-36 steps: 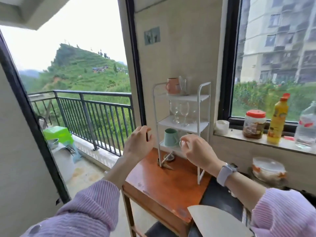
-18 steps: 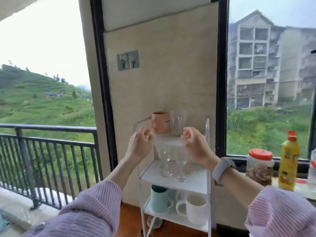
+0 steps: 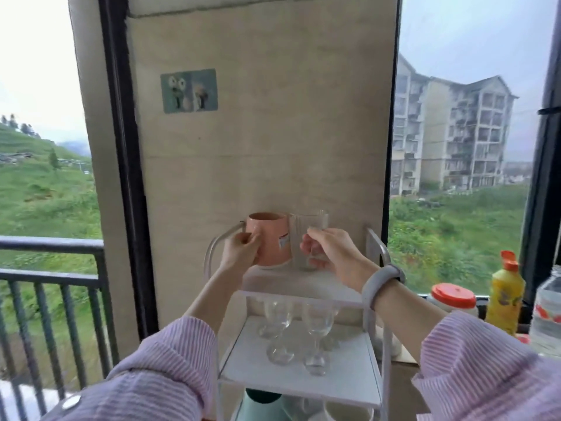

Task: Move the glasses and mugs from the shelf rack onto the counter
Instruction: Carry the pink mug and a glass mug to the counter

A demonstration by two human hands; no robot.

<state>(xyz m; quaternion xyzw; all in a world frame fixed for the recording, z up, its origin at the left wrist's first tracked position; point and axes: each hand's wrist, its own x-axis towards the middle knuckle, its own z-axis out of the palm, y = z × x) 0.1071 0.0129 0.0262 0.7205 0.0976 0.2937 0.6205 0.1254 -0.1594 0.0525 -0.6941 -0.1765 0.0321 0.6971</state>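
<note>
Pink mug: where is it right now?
Head view, centre: the pink mug stands on the rack's top shelf, beside the clear tumbler on its right, with the left hand gripping it.

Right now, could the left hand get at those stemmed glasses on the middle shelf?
Probably not yet: the left hand is wrapped around the pink mug on the top shelf. The stemmed glasses stand below with the rack's front open, so once the mug is put down, the way looks free.
</note>
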